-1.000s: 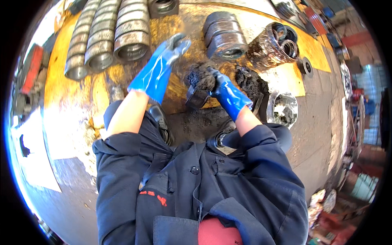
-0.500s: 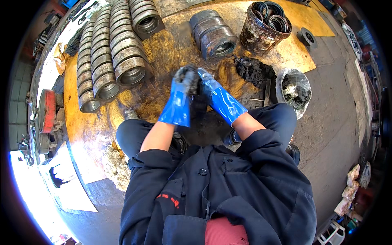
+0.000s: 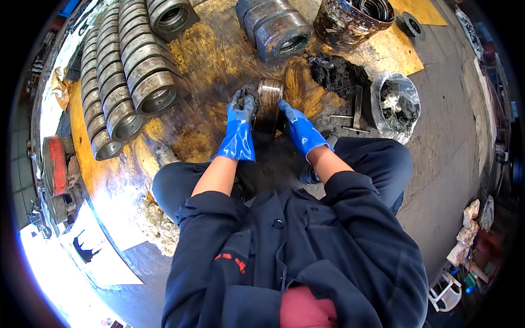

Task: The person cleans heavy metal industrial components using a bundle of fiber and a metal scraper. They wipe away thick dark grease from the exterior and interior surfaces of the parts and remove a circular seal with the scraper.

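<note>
In front of my crossed legs a brown, greasy metal ring [image 3: 269, 101] stands upright on its edge between my two hands. My left hand [image 3: 239, 123], in a long blue glove, is closed round a dark, greasy wad [image 3: 248, 97] at the ring's left face; whether the wad is cloth or grease I cannot tell. My right hand [image 3: 298, 126], gloved in the same blue, grips the ring's right side, with its fingers partly hidden behind the rim. A heap of black grease [image 3: 339, 76] lies beyond it to the right.
Rows of stacked metal rings [image 3: 126, 82] lie at the left. A shorter stack [image 3: 276, 27] and a grimy bucket [image 3: 350, 24] holding rings stand at the back. Right of the grease are a metal T-shaped tool [image 3: 357, 112] and a clear bag [image 3: 396, 104] of dark waste.
My hands have moved apart from close together, and the metal ring now shows upright between them. The whole view has shifted, so the stacks and bucket sit higher.
</note>
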